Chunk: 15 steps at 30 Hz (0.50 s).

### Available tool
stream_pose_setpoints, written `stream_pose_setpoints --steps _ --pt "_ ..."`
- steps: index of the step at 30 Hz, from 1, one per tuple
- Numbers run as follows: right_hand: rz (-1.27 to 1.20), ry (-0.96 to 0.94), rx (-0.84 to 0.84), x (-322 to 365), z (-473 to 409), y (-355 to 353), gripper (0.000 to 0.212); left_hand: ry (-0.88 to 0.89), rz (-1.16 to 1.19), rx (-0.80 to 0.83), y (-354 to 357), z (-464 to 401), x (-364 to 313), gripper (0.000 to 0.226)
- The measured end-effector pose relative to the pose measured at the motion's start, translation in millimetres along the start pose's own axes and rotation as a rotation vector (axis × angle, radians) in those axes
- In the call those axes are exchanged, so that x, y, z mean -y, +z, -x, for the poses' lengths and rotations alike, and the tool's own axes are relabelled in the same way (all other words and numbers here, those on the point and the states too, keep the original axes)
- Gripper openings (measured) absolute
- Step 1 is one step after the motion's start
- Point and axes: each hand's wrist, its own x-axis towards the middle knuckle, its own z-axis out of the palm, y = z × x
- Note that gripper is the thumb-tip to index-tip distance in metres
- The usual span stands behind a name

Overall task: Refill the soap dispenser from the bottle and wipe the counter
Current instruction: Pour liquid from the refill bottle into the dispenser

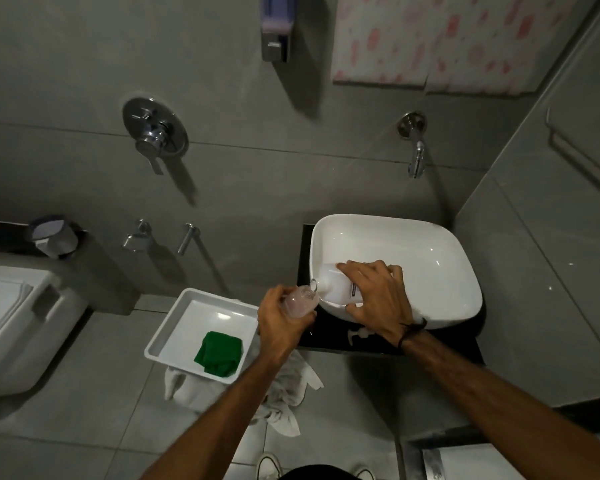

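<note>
Between the two hands: the pour is happening where the mouth of the refill bottle [336, 284] is meeting the open neck of the soap dispenser [300, 301], just off the left rim of the white basin [440, 244].
Left hand [281, 322]: it is wrapping closed around the small clear dispenser from below and behind, keeping the neck tipped toward the bottle.
Right hand [378, 296]: it is clamping the pale refill bottle from above, fingers [352, 266] spread over its body, holding it on its side so the spout points left.
Dispenser fill: pinkish liquid is showing inside, but the level is too hard to read.
Pump head [359, 336]: it is lying loose on the dark counter [326, 336], just under the right wrist.
Doing it well: judging by the narrow neck, the bottle should be tilting slowly, spout staying right over the opening, the left grip keeping steady.
Spill risk: the dispenser is hovering at the counter's left edge, so drips are likely landing on the counter or the floor.
Cloth for wiping: a folded green cloth [219, 355] is waiting in the white tray [167, 330], below and left of the left hand.
</note>
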Motion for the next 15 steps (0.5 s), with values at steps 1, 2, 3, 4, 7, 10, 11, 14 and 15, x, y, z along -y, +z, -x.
stream_pose_setpoints --steps 1,2,3,4,7,10,11,14,15 --pt "0.016 -0.002 0.006 0.7 -1.0 -1.3 0.076 0.001 0.003 -0.005 -0.1 -0.2 -0.4 0.064" --pt "0.034 -0.005 0.016 1.1 -2.1 -2.6 0.076 0.0 0.006 -0.007 -0.1 -0.4 -0.8 0.063" --pt "0.051 -0.009 0.029 1.4 -3.2 -3.9 0.076 -0.002 0.005 -0.007 -0.2 -0.5 -1.3 0.063" --pt "0.068 -0.014 0.042 1.7 -4.4 -5.2 0.076 -0.004 0.003 -0.005 -0.5 -0.5 -1.8 0.063" --pt "0.126 -0.029 0.073 2.7 -7.4 -10.3 0.076 -0.013 0.004 0.004 -0.5 -0.4 -1.9 0.062" --pt "0.19 -0.05 0.093 3.5 -9.5 -14.7 0.077 -0.024 -0.004 0.023 0.8 -0.2 -1.8 0.063" --pt "0.206 -0.057 0.1 3.6 -9.9 -15.6 0.076 -0.027 -0.009 0.028 1.4 0.1 -1.6 0.064" --pt "0.245 -0.077 0.117 3.5 -10.2 -17.3 0.077 -0.031 -0.018 0.036 2.7 1.1 -0.9 0.064" --pt "0.253 -0.079 0.124 3.4 -9.9 -17.5 0.077 -0.032 -0.019 0.038 3.2 1.4 -1.0 0.064"
